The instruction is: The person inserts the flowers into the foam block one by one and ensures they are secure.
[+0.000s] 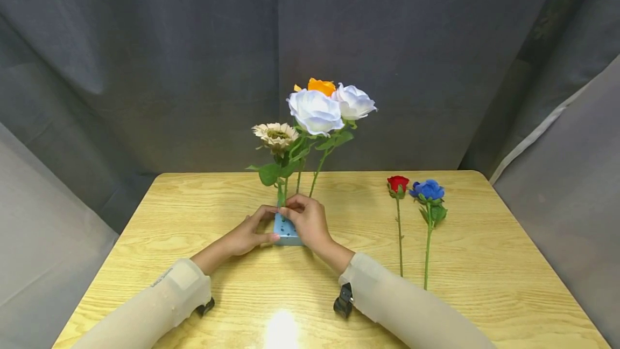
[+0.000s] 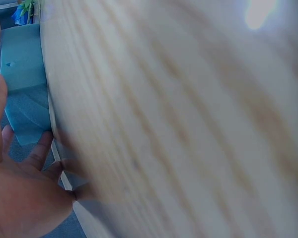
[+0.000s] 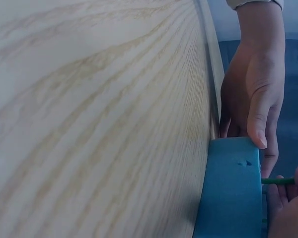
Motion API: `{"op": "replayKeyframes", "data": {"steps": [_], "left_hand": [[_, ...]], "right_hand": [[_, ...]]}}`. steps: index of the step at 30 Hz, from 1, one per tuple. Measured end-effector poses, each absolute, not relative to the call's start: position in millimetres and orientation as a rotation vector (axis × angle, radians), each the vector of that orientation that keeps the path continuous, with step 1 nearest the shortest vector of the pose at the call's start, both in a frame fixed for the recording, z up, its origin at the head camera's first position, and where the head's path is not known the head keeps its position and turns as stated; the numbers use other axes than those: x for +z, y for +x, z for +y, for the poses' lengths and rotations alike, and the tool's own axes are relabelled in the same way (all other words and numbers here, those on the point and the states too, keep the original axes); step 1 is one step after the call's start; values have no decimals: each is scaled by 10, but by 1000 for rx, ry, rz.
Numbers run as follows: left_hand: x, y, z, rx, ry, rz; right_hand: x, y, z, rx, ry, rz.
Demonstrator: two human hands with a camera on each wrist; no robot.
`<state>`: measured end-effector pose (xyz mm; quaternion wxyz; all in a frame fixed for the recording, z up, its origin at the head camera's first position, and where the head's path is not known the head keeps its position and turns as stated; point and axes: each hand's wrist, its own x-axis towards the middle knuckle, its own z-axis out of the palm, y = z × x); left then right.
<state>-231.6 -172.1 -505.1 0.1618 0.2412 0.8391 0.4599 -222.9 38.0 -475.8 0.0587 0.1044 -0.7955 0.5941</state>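
A light blue block (image 1: 289, 237) with holes in its top, which looks like floral foam, sits on the table. My left hand (image 1: 249, 235) holds its left side, thumb at the near edge and fingers toward the back. Over the block, my right hand (image 1: 310, 222) pinches a green stem (image 3: 278, 181) that enters the top. That stem appears to lead up to a cream daisy-like flower (image 1: 277, 136). Two white roses (image 1: 316, 113) and an orange flower (image 1: 322, 86) rise behind on tall stems. Their lower ends are hidden by my right hand.
A red rose (image 1: 398, 183) and a blue flower (image 1: 428, 191) lie on the wooden table (image 1: 484, 263) to the right, stems toward me. A grey curtain (image 1: 416, 42) hangs behind the table's far edge, with more grey cloth at both sides.
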Motion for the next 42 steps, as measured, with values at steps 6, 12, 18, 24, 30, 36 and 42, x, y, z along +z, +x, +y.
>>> {"op": "replayKeyframes", "data": {"steps": [6, 12, 18, 24, 30, 36, 42], "left_hand": [[-5042, -2310, -1720, 1314, 689, 2397], [-5036, -2308, -1723, 1321, 710, 2398], [-5050, -2312, -1721, 1330, 712, 2387], [-5048, -2312, -1717, 1338, 712, 2378], [-5054, -2314, -1717, 1340, 713, 2383], [-5039, -2308, -1719, 1346, 712, 2379], [-5031, -2302, -1721, 1331, 694, 2381]], "right_hand": [[-4745, -2243, 382, 1759, 343, -2422], [-4755, -2258, 384, 1734, 353, -2457], [-4787, -2267, 392, 1728, 382, -2478], [-4805, -2270, 392, 1699, 410, -2493], [-4805, -2267, 390, 1679, 438, -2486], [-4793, -2260, 389, 1667, 457, -2469], [-4792, -2245, 384, 1695, 446, -2467]]}}
